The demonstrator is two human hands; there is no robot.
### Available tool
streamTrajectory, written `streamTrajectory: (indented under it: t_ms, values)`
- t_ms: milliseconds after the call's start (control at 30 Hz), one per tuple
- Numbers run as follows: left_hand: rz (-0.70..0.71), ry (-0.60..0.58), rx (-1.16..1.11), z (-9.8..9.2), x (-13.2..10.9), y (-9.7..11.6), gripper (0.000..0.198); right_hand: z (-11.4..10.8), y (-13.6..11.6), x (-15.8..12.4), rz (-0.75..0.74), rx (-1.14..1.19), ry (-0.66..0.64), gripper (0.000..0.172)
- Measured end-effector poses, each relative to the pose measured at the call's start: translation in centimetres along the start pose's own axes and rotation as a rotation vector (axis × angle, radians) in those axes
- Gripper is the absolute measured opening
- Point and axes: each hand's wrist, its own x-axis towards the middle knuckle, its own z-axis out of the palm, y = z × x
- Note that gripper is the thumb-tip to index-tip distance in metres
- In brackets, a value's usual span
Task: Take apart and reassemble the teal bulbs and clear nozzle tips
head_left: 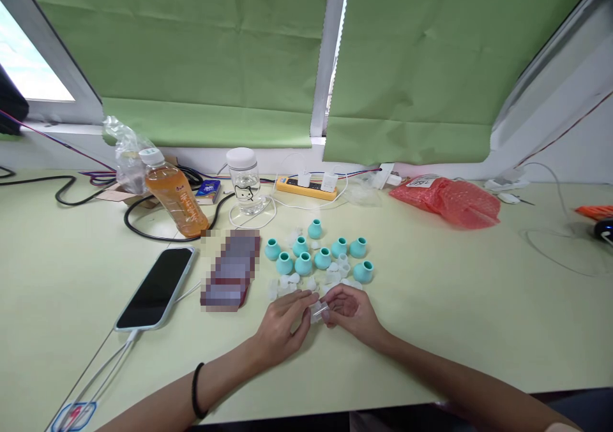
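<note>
Between my left hand (286, 323) and my right hand (353, 312) is a small clear plastic piece (318, 311), held just above or on the table near its front edge. The fingers of both hands are closed on it from either side. Just beyond my hands lie several loose translucent plastic parts (290, 281), partly hidden by my fingers. Behind these stand several turquoise bulb-shaped pieces (303, 263) with open necks facing up. One turquoise piece (363, 272) sits at the right of the group, beyond my right hand.
To the left lie a phone (156, 288) on a white cable and a blurred dark red item (232, 269). An orange drink bottle (176, 196), a clear cup (244, 183) and a yellow power strip (305, 189) line the back. Red bubble wrap (447, 201) rests back right.
</note>
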Motion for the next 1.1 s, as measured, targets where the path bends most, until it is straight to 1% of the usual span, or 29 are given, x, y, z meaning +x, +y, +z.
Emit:
streamTrajectory:
  t_ms: [300,533,600,700,767,867,1000,1100]
  values:
    - [0.022,0.013,-0.010,0.03,-0.01,0.03,0.034,-0.06,-0.01,-0.02,-0.007,-0.004,-0.002,0.025]
    - [0.044,0.057,-0.078,0.10,0.18,0.06,0.032,-0.01,-0.14,-0.05,-0.002,0.003,-0.003,0.026]
    - [0.003,0.077,-0.097,0.12,0.19,0.12,0.029,0.02,-0.25,-0.09,0.003,0.003,-0.007,0.026]
    - [-0.134,0.096,-0.172,0.10,0.26,0.17,0.020,0.02,-0.43,-0.15,0.008,-0.006,-0.021,0.024]
    - [-0.224,0.083,-0.240,0.03,0.39,0.16,0.014,0.02,-0.53,-0.19,0.010,-0.011,-0.027,0.024]
    - [-0.303,0.062,-0.313,-0.10,0.64,0.12,0.009,0.01,-0.64,-0.21,0.013,-0.013,-0.031,0.024]
    - [-0.329,0.059,-0.333,-0.10,0.73,0.06,0.009,-0.01,-0.67,-0.23,0.009,-0.023,-0.049,0.025]
    - [-0.252,0.080,-0.272,0.03,0.51,-0.03,0.010,-0.07,-0.58,-0.22,0.013,-0.022,-0.052,0.025]
